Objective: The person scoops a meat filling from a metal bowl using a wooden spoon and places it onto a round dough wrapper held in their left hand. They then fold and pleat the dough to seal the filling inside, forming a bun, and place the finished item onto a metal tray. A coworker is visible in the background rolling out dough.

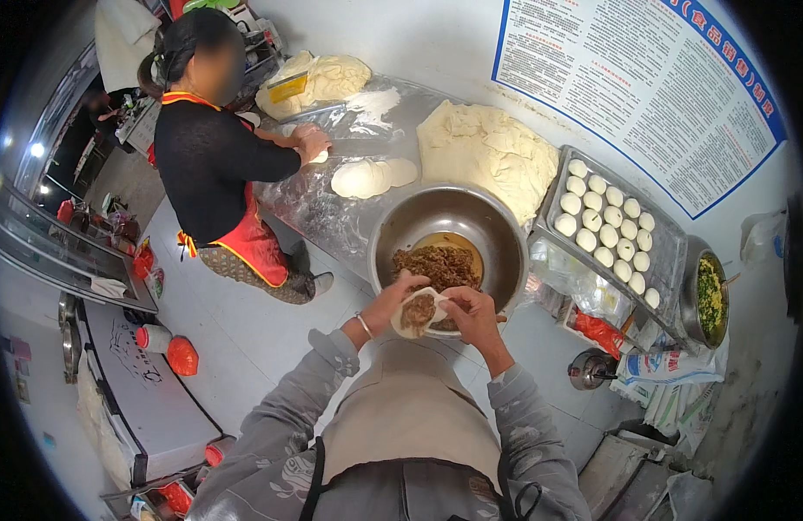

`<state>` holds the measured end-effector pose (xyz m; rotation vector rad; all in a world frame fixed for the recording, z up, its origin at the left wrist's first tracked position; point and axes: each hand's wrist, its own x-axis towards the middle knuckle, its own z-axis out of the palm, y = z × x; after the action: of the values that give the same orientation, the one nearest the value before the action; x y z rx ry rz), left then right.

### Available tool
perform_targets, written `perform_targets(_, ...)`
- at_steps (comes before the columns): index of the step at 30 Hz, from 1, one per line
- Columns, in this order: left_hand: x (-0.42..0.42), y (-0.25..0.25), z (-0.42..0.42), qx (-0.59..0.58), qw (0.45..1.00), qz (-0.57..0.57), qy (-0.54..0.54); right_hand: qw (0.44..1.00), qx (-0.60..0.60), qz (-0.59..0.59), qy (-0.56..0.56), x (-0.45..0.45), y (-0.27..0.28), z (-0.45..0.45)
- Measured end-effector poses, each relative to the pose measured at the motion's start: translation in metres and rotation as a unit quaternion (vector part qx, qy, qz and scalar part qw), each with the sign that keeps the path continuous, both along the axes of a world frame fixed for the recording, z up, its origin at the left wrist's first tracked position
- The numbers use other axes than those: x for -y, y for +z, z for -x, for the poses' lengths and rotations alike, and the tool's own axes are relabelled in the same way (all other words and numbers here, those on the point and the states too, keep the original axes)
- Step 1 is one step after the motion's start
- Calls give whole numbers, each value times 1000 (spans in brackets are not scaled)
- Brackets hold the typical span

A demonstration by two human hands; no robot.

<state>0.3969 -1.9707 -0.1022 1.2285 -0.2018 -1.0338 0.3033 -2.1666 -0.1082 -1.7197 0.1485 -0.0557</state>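
A round dough wrapper (397, 319) with a mound of brown minced filling (419, 312) on it lies across my left hand (389, 303). My right hand (470, 312) pinches the wrapper's right edge between thumb and fingers. Both hands are over the near rim of a large steel bowl (505, 260). Dark brown minced filling (437, 266) sits in the bowl, with yellowish liquid beside it. Under my right hand a brown stick-like end, perhaps a utensil handle, shows at the rim. Flat dough wrappers (373, 178) overlap on the floured metal table beyond the bowl.
A co-worker (225, 163) at the left presses dough on the metal table (310, 208). Large dough slabs (486, 153) (336, 75) lie along the wall. At right, a metal tray (665, 260) holds several filled buns, beside a bowl of green-and-yellow filling (707, 293).
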Motion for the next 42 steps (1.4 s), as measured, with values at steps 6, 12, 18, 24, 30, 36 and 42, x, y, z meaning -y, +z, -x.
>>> perform_targets(6,-2,-36,28,-74,976,147,145,963,220,142,-68,-23,-8,-4)
perform_targets(12,12,-3,43,-46,982,-2,183,996,2,-44,-79,-15,-8,-1)
perform_targets(18,6,-14,38,188,977,-2,97,986,95,130,54,-8,3,-4)
perform_targets(24,11,-24,30,12,993,52,106,972,175,160,3,-10,10,-4)
perform_targets(30,21,-14,30,13,995,-11,97,976,76,193,67,-1,11,-1)
perform_targets(36,17,-10,5,8,998,-39,-47,989,91,110,31,-2,15,-4)
perform_targets(42,19,7,2,-26,999,17,30,1000,-8,-19,-5,2,6,-10)
